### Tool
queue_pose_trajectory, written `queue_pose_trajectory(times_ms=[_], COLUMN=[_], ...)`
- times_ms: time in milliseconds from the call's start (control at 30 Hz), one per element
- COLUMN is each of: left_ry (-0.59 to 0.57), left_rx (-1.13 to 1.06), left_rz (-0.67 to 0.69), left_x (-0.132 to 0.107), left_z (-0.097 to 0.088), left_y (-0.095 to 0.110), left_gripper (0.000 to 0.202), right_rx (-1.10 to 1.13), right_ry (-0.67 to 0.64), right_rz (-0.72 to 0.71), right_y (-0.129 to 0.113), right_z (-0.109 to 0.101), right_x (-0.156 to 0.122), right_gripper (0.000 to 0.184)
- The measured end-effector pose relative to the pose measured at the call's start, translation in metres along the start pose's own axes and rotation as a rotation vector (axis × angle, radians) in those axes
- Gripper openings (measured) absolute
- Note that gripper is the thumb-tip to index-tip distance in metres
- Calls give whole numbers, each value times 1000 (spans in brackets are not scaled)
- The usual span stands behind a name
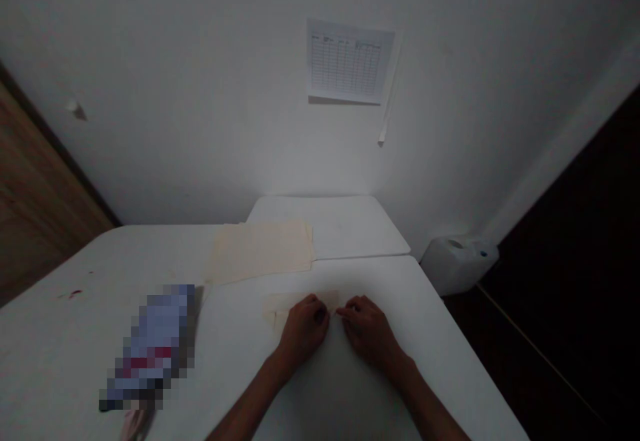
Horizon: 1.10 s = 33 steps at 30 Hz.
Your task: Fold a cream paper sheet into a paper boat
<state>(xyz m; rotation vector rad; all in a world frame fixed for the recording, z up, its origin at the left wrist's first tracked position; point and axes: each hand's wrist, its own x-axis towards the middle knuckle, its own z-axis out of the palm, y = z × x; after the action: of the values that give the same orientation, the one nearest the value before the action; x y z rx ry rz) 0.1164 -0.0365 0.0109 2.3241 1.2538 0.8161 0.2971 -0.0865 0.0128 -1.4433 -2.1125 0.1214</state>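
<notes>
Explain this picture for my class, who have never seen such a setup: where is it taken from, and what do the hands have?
This view comes from a camera worn on a person's head, looking forward and down, so both forearms reach in from the bottom edge. There is no machine here, only bare hands. The left hand lies over a pale strip, cloth or paper, and the right hand has its fingertips near the strip's edge. Neither hand clearly grips it. The strip is on a white table. Beyond it lies a larger pale sheet. To the left is a pixelated item, too blurred to name. A chart hangs on the wall.
</notes>
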Motion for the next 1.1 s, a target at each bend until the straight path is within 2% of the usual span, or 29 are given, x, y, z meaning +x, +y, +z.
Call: queue_pose_trajectory(times_ms=[133,467,667,867,1100], left_ry=[0,24,-62,-105,-124], left_rx=[-10,-76,19,83,127], left_rz=[6,27,182,384,397], left_x=[-1,-4,-11,-20,-22], left_z=[1,-5,-10,-12,-12], left_y=[0,5,1,-16,-12], left_gripper=[15,14,22,35,36], right_rx=[-126,-203,-213,-201,-212], right_ry=[-87,-121,-140,-130,-127], right_rz=[-27,-43,-35,-32,-30], right_y=[-7,-11,-13,-12,-12], right_z=[-6,-8,-10,-8,-9], right_x=[-1,1,1,2,1], right_gripper=[31,29,32,29,30])
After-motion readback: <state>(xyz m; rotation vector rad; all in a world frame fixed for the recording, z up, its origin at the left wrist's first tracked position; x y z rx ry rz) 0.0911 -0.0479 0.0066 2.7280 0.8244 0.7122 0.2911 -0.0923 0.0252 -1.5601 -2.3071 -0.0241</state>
